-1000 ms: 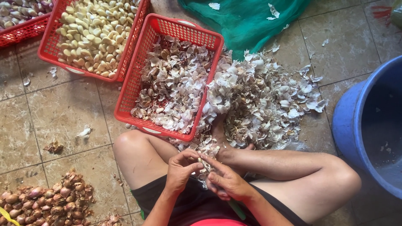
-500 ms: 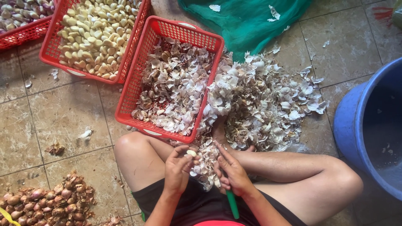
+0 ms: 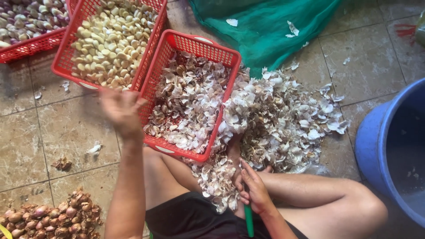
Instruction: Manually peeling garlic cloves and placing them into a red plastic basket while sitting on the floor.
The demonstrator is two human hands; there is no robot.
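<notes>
Beside the red plastic basket of peeled pale garlic cloves, the left hand has swung up from the lap, blurred, grip unreadable, suggesting a clove tossed. Nearer the lap, the right hand grips a green-handled knife.

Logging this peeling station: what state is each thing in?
Red plastic basket of peeled cloves: nearly full.
Red plastic basket of skins: about full.
Blue plastic tub: contents unclear.
Left hand: blurred, over the basket edge.
Right hand: gripping green-handled tool.
</notes>
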